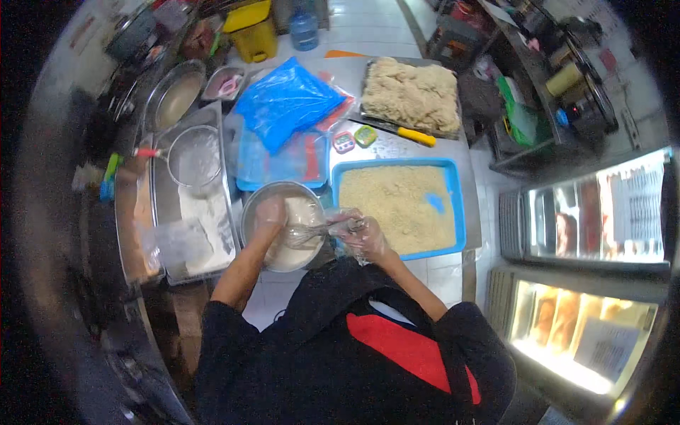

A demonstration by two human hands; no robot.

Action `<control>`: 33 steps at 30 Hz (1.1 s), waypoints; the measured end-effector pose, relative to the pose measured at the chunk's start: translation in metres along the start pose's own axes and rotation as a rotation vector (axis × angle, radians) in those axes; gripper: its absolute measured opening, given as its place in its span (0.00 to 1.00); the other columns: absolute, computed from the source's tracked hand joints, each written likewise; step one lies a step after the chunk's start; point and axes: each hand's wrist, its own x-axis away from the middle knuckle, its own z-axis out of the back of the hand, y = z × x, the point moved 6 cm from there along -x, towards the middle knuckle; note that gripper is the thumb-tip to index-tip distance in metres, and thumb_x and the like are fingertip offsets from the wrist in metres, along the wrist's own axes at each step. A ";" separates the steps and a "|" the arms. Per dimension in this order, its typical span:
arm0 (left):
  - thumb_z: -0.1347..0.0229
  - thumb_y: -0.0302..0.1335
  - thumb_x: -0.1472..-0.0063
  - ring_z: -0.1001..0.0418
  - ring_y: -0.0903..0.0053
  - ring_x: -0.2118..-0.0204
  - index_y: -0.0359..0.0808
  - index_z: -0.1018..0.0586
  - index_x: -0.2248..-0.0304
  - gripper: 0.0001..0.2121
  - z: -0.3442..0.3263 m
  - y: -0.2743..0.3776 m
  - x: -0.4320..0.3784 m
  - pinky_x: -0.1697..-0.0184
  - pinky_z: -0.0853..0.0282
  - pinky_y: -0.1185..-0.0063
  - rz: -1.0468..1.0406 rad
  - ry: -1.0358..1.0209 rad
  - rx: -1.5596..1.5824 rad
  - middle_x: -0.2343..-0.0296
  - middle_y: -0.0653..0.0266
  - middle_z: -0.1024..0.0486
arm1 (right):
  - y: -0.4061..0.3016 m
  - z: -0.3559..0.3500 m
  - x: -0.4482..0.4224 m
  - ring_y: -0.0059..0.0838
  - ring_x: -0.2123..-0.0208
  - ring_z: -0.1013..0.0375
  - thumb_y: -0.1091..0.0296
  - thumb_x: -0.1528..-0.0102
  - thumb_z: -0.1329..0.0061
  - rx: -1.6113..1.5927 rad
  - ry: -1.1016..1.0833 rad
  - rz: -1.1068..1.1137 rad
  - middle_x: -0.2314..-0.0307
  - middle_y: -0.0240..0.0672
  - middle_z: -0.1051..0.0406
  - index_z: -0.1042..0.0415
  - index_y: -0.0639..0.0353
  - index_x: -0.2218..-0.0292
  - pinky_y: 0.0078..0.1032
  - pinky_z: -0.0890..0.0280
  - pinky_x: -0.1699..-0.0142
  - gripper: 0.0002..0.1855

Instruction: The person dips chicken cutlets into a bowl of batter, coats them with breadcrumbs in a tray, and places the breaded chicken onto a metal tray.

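A round metal bowl (246,220) of pale, creamy batter (297,256) is in front of me. My left hand (271,211) reaches over its left side; it is blurred, and its fingers cannot be made out. In my right hand (362,237), which wears a clear plastic glove, is the handle of a wire whisk (308,232). The whisk's wires tilt into the bowl, at the batter. Just right of the bowl lies a blue tray (461,212) of pale crumbs (393,202), with a small blue patch showing among them.
On the left, a steel pan (228,196) contains white flour (204,207) and a round sieve (194,156). A blue plastic bag (289,101) rests over a lidded blue container (281,159). Beyond the crumbs are two timers (355,139), a yellow-handled knife (416,136) and a heaped tray (411,95).
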 end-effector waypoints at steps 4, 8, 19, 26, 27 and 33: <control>0.53 0.32 0.50 0.27 0.57 0.74 0.34 0.24 0.77 0.11 0.024 0.009 0.004 0.69 0.32 0.67 -0.020 0.001 -0.001 0.77 0.50 0.27 | 0.006 0.009 0.005 0.27 0.67 0.30 0.64 0.54 0.48 -0.008 0.092 0.004 0.68 0.36 0.29 0.27 0.59 0.69 0.23 0.37 0.61 0.10; 0.53 0.32 0.50 0.28 0.56 0.74 0.33 0.24 0.74 0.11 0.018 -0.004 0.015 0.67 0.34 0.65 -0.030 0.037 0.092 0.75 0.49 0.27 | 0.019 0.010 0.003 0.26 0.67 0.31 0.66 0.55 0.46 -0.139 0.080 0.005 0.69 0.36 0.30 0.28 0.60 0.69 0.21 0.37 0.61 0.11; 0.42 0.39 0.57 0.27 0.62 0.73 0.31 0.24 0.77 0.17 0.031 -0.043 0.036 0.70 0.32 0.69 0.260 0.110 0.314 0.77 0.51 0.26 | 0.025 0.016 0.004 0.23 0.70 0.31 0.70 0.52 0.51 -0.204 0.168 -0.002 0.72 0.34 0.30 0.34 0.64 0.65 0.20 0.36 0.62 0.12; 0.40 0.35 0.59 0.29 0.73 0.83 0.33 0.23 0.77 0.13 0.082 -0.038 0.071 0.78 0.34 0.75 0.152 0.207 0.612 0.84 0.59 0.27 | 0.060 0.019 -0.008 0.24 0.70 0.30 0.77 0.49 0.54 -0.237 0.263 -0.002 0.72 0.40 0.30 0.40 0.62 0.67 0.19 0.33 0.67 0.08; 0.40 0.35 0.59 0.29 0.73 0.83 0.33 0.23 0.77 0.13 0.089 -0.036 0.074 0.78 0.34 0.75 0.158 0.211 0.613 0.84 0.59 0.27 | 0.053 0.018 -0.009 0.26 0.69 0.29 0.77 0.49 0.54 -0.242 0.291 -0.076 0.71 0.41 0.30 0.40 0.61 0.67 0.19 0.32 0.68 0.08; 0.41 0.32 0.57 0.29 0.71 0.82 0.32 0.23 0.77 0.11 0.136 -0.008 0.099 0.77 0.35 0.74 0.350 0.244 0.791 0.84 0.57 0.27 | 0.075 0.021 -0.022 0.30 0.69 0.28 0.74 0.48 0.56 -0.451 0.416 -0.240 0.71 0.42 0.30 0.39 0.62 0.66 0.23 0.29 0.69 0.07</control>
